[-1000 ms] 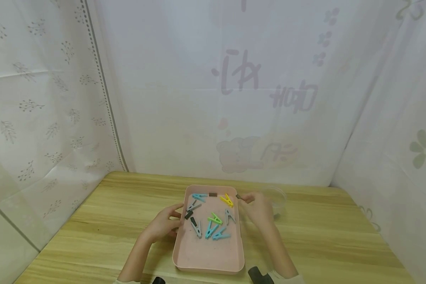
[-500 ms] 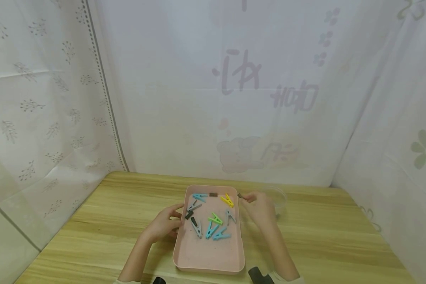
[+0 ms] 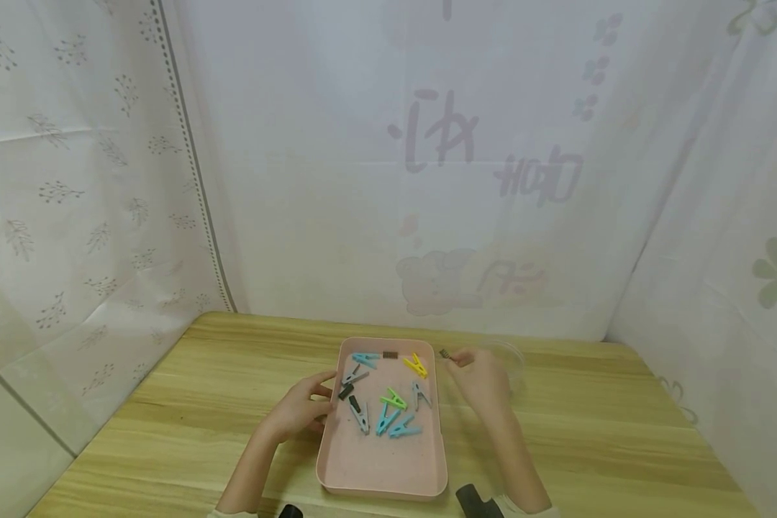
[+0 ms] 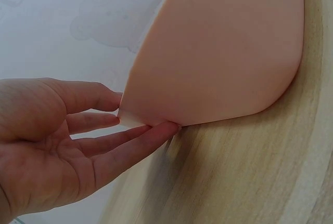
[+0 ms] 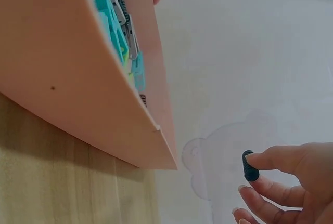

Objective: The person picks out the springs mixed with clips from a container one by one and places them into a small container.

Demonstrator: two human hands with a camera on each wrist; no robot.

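My right hand [image 3: 482, 378] pinches a small dark coil spring [image 5: 250, 166] between thumb and fingers, just right of the tray's far right corner. Its ribbed side shows in the right wrist view. My left hand [image 3: 299, 409] is at the left wall of the pink tray [image 3: 382, 467], and its extended fingertips touch the tray's outside in the left wrist view. Inside the tray lie a yellow clothespin [image 3: 417, 365], a green clothespin [image 3: 394, 398], several blue and grey clothespins, and another spring [image 3: 391, 355] by the far wall. Dark short pieces [image 3: 346, 392] lie at the left.
A clear round container [image 3: 514, 354] stands behind my right hand, partly hidden by it. The wooden table [image 3: 596, 432] reaches back to a pale printed curtain [image 3: 337, 180], with more curtain at both sides.
My right hand has drifted slightly to the right with the spring, away from the tray's edge. The left hand and the tray's contents look unchanged.
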